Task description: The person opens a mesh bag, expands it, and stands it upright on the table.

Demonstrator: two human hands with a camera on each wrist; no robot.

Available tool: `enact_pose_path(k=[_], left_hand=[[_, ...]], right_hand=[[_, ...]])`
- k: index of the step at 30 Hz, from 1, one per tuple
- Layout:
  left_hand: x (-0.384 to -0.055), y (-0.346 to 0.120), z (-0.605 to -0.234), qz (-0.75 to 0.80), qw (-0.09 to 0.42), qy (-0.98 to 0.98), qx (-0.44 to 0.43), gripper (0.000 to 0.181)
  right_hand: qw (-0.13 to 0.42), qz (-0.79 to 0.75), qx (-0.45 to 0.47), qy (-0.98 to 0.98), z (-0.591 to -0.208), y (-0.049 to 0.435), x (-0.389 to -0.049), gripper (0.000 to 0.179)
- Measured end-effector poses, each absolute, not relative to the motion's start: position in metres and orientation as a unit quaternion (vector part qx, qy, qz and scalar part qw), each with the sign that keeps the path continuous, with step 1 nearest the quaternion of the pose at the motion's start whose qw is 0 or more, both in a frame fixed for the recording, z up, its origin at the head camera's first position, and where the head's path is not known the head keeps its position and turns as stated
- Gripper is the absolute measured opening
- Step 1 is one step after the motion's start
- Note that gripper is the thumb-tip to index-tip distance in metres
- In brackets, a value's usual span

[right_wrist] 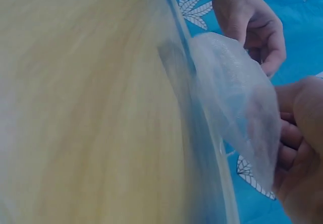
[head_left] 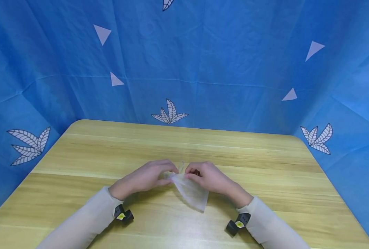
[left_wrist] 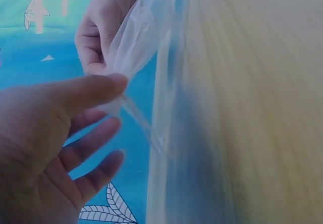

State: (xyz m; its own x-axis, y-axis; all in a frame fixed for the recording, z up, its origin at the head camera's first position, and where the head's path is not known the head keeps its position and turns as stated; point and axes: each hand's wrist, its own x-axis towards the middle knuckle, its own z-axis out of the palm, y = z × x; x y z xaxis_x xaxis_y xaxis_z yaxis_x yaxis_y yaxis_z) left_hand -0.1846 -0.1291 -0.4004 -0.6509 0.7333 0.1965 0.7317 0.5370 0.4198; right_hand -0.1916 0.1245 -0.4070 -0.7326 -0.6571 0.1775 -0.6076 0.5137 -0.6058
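Note:
A small white see-through mesh drawstring bag (head_left: 192,193) hangs between both hands over the middle of the table. My left hand (head_left: 148,176) pinches its gathered top edge between thumb and index finger; in the left wrist view the other fingers are spread loosely. At the same edge, just to the right, my right hand (head_left: 212,177) holds the bag with thumb and curled fingers. A thin pale string loop (head_left: 181,166) sticks up between the hands. Seen from the right wrist, the sheer fabric (right_wrist: 227,77) spreads out and partly covers the right fingers.
The wood-grain table (head_left: 110,148) reaches back to a blue curtain (head_left: 203,52) printed with white leaves and triangles. Black wrist cameras sit at the left cuff (head_left: 123,215) and the right cuff (head_left: 238,224), close over the tabletop.

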Motion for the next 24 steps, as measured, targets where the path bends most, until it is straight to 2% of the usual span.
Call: enact_pose_path(k=[6, 10, 19, 24], left_hand=[[-0.185, -0.128, -0.399, 0.295, -0.036, 0.877, 0.377, 0.038], [-0.186, -0.128, -0.397, 0.324, -0.045, 0.883, 0.335, 0.037], [-0.188, -0.125, -0.395, 0.434, 0.020, 0.869, 0.235, 0.032], [-0.189, -0.126, -0.397, 0.487, 0.057, 0.851, 0.190, 0.029]], right_hand=[[0.014, -0.402, -0.300, 0.865, -0.403, 0.126, -0.193, 0.004], [0.005, -0.444, -0.258, 0.858, -0.401, 0.126, -0.193, 0.004], [0.001, -0.506, -0.217, 0.834, -0.396, 0.124, -0.191, 0.004], [0.015, -0.543, -0.199, 0.815, -0.399, 0.121, -0.190, 0.006]])
